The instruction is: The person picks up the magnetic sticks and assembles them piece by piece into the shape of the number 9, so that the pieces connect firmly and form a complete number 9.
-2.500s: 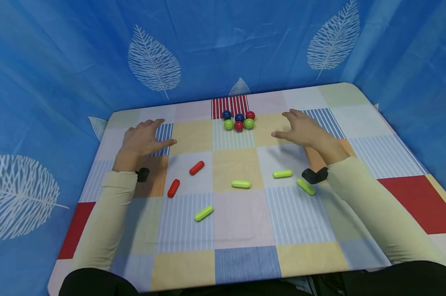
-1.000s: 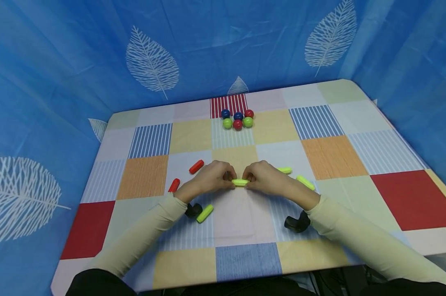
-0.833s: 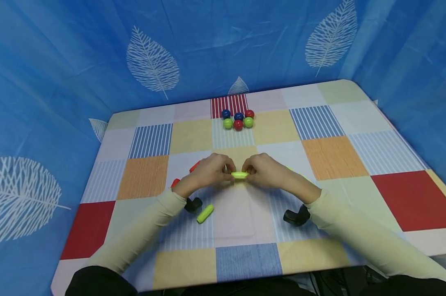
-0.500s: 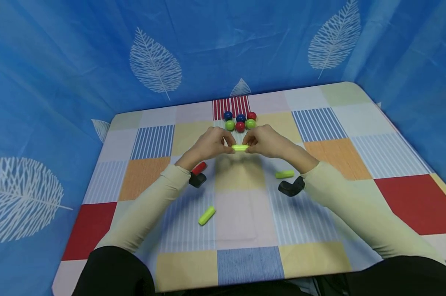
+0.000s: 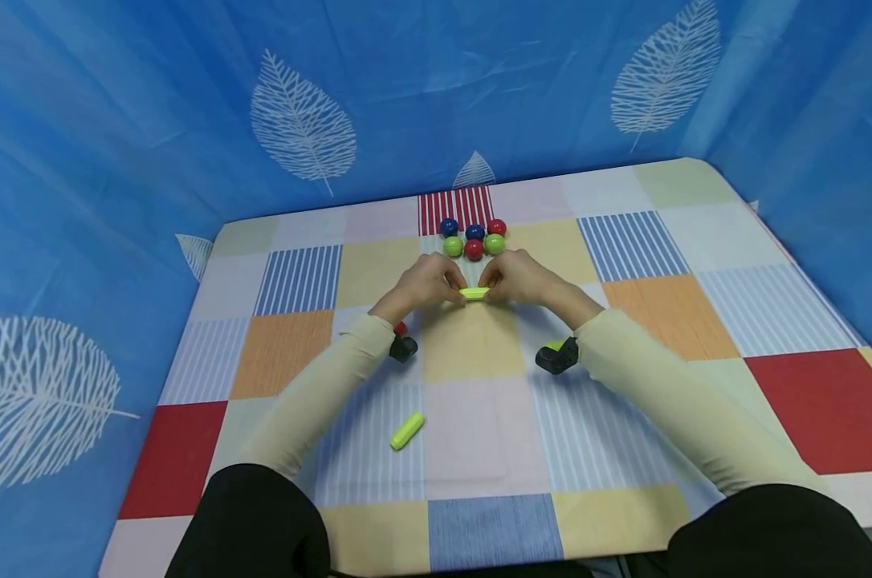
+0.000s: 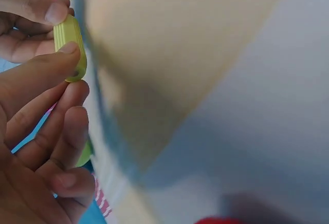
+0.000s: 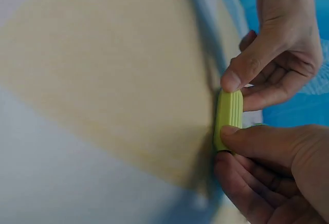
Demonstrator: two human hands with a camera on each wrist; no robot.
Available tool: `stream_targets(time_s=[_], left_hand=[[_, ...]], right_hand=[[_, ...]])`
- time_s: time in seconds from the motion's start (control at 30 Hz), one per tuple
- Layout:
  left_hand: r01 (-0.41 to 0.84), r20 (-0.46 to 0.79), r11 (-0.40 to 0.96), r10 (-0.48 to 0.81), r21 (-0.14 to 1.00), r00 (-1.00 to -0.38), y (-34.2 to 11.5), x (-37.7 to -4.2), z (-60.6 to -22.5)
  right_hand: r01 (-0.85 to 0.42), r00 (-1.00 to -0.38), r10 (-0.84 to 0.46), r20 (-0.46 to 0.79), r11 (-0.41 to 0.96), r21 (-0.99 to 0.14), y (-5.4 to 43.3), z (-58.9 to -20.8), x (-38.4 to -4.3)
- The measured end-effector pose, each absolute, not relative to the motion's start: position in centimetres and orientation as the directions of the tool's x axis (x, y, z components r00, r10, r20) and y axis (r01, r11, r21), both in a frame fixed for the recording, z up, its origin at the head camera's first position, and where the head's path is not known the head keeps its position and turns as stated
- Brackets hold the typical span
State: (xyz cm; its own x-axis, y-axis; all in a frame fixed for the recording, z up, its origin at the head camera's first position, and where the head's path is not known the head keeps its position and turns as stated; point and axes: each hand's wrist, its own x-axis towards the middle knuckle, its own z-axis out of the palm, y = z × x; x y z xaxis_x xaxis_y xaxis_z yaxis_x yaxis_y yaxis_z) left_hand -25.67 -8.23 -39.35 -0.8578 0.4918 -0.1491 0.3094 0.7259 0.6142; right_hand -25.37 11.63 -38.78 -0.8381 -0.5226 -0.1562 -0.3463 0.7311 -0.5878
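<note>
A short, grooved lime-green stick lies crosswise between my two hands. My left hand pinches its left end between thumb and fingers, and my right hand pinches the right end the same way. In the left wrist view the thumb presses on the grooved side of the stick, which has a dark spot near its end. The right wrist view shows both thumbs on the stick, with its middle bare. Just beyond the hands sits a cluster of balls: blue, red and green.
Another lime-green stick lies nearer me on the patchwork tablecloth. One more lime-green stick shows partly behind the right wrist camera, and a red stick behind the left one. A blue curtain borders the table's far side.
My hands came together from far apart, took the middle lime-green stick by its ends, lifted it and carried it away from me towards the balls. Over the last half second it has hardly shifted.
</note>
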Motion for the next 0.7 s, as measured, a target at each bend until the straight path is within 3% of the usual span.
stream_targets(time_s=[0.17,0.43,0.7], left_hand=[[0.273,-0.198,0.758,0.466,0.592,-0.862,-8.0,-25.7,-39.7],[0.270,-0.209,0.753,0.474,0.600,-0.855,-8.0,-26.0,-39.5],[0.280,-0.216,0.754,0.485,0.594,-0.847,-7.9,-25.9,-39.5]], right_hand=[[-0.344,-0.831,-0.527,-0.176,0.736,-0.583,11.8,-39.0,-25.5],[-0.271,-0.949,-0.316,-0.007,0.826,-0.493,12.2,-37.5,-27.6],[-0.216,-0.965,-0.260,-0.035,0.865,-0.452,11.5,-38.8,-28.7]])
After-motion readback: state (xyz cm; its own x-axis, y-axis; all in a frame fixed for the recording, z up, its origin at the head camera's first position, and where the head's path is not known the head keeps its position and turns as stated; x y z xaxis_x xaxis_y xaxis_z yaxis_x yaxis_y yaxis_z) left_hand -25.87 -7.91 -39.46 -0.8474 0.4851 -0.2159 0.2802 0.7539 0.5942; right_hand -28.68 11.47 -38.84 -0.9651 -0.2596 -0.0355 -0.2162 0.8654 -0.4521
